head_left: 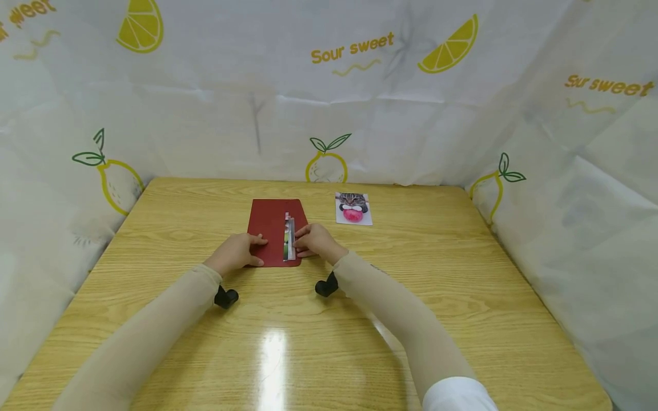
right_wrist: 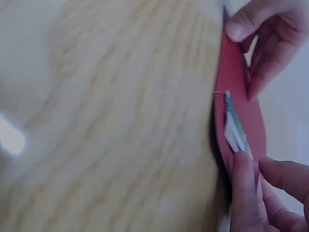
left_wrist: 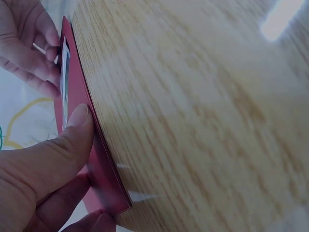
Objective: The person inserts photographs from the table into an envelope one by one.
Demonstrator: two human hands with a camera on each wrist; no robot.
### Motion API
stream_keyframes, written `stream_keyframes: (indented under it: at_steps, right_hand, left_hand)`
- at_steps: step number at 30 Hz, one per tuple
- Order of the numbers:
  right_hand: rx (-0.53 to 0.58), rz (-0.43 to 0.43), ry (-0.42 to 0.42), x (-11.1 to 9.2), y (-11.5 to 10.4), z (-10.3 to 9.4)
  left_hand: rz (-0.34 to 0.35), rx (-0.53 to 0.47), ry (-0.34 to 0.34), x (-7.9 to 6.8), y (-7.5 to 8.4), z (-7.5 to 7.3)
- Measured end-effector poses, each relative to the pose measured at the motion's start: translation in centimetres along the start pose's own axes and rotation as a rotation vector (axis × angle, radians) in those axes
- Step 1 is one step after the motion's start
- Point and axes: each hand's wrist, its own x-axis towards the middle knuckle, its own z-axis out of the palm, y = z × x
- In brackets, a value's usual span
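Note:
A flat red envelope lies on the table, with several photo cards showing as a narrow strip at its right side. My left hand holds the envelope's left part; its thumb lies on the red face in the left wrist view. At the envelope's right side, my right hand pinches at the outer edge of the photo cards. In the right wrist view, its fingertips hide where the cards end. How far the cards reach into the envelope is hidden.
A cat photo card with a pink ball lies on the wooden table, behind and right of the envelope. White lemon-print cloth hangs along the back and sides. Dark wrist mounts sit below both hands.

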Motion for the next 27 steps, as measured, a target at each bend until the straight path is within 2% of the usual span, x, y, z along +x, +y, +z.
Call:
stream_keyframes:
  at_steps: [3, 7, 10, 13, 20, 23, 27]
  right_hand:
    - [0.052, 0.007, -0.019, -0.1, -0.5, -0.6]
    - [0.187, -0.031, -0.040, -0.3, -1.7, -2.2]
    - [0.279, -0.081, -0.060, -0.7, -2.7, -4.2]
    - [0.307, -0.133, -0.056, -1.2, -3.4, -6.6]
    - [0.388, -0.203, 0.026, -1.0, -3.3, -12.2]
    - [0.374, -0.224, 0.081, -0.7, -2.6, -14.2]
    - [0.349, -0.206, 0.170, -0.7, -1.4, -16.4]
  left_hand:
    - [-0.002, -0.003, 0.000, 0.0, 0.0, 0.0]
    - [-0.002, -0.007, 0.001, -0.1, 0.0, 0.0]
    - [-0.004, -0.011, 0.000, -0.1, 0.0, 0.0]
    - [-0.007, -0.012, -0.003, -0.1, 0.0, 0.0]
    - [-0.008, -0.014, -0.004, -0.1, 0.0, 0.0]
    - [-0.005, -0.017, -0.003, -0.1, -0.1, 0.0]
    - [-0.002, -0.022, 0.000, -0.1, -0.1, 0.0]
